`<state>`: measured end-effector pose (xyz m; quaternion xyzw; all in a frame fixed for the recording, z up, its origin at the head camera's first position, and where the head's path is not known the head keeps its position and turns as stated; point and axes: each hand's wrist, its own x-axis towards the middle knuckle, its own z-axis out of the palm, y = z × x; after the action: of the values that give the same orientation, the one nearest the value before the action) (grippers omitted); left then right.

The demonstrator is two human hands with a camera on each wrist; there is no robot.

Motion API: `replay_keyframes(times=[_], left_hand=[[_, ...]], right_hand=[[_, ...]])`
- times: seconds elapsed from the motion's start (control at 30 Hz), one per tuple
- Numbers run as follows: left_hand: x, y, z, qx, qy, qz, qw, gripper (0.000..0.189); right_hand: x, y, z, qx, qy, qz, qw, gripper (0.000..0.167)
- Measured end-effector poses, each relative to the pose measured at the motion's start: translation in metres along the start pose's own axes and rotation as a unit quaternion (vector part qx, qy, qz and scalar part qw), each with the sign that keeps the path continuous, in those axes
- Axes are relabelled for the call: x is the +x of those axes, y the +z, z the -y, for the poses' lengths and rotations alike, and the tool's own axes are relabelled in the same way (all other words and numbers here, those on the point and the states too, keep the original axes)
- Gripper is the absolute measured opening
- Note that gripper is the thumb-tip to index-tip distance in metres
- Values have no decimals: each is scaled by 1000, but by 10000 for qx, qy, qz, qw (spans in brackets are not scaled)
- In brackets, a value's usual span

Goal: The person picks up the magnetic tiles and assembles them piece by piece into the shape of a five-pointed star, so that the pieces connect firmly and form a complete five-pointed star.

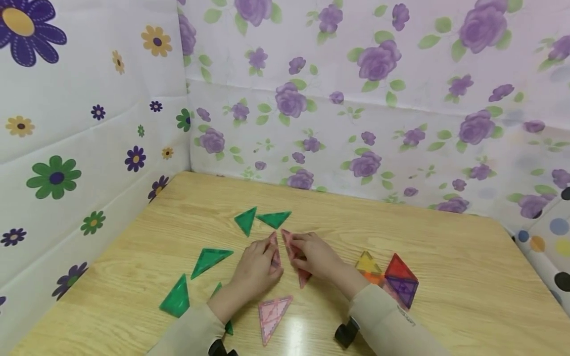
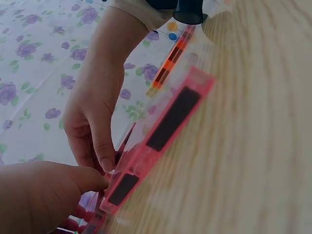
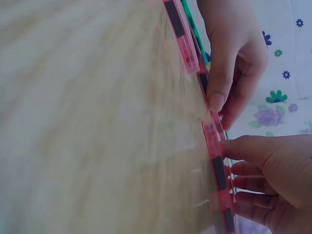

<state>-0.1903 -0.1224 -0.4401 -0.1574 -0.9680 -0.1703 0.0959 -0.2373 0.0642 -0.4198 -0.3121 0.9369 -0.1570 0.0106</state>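
Note:
My left hand (image 1: 256, 267) pinches a translucent pink triangular magnetic tile (image 1: 275, 257) in the middle of the wooden table. Opposite it, my right hand (image 1: 318, 254) holds a second pink triangular tile (image 1: 305, 279), with a narrow gap between the two in the head view. Thumb and fingers of the right hand lie along that tile's edge (image 3: 219, 173) in the right wrist view. Closer to me lies a third pink triangle (image 1: 271, 316), whose dark edge magnets show in the left wrist view. Both hands partly cover their tiles.
Two green triangles (image 1: 246, 220) (image 1: 274, 219) lie beyond my hands. More green triangles (image 1: 209, 259) (image 1: 176, 299) are at left, one partly under my left forearm. By my right forearm sit yellow (image 1: 367, 263), orange, red (image 1: 399, 268) and purple tiles. Flowered cloth (image 1: 289, 143) rises behind the table.

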Motion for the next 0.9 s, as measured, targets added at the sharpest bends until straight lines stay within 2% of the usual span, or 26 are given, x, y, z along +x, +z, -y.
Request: replay_keyframes(times=[0.23, 0.43, 0.6, 0.77, 0.9], left_hand=[[2, 0, -5, -26, 99, 94, 9999, 56], [2, 0, -6, -158, 55, 114, 9998, 58], [-2, 0, -6, -376, -50, 78, 9992, 63], [-9, -6, -10, -54, -212, -25, 9998, 58], [-17, -13, -10, 228, -264, 118, 9993, 54]], right_hand=[[-6, 1, 3, -85, -412, -199, 9989, 43], [-6, 0, 8, -220, -513, -250, 9981, 46], [-4, 0, 11, -474, -921, -212, 9944, 46], [-4, 3, 11, -689, -969, -60, 9929, 41], [-3, 2, 12, -669, -909, -6, 9936, 41]])
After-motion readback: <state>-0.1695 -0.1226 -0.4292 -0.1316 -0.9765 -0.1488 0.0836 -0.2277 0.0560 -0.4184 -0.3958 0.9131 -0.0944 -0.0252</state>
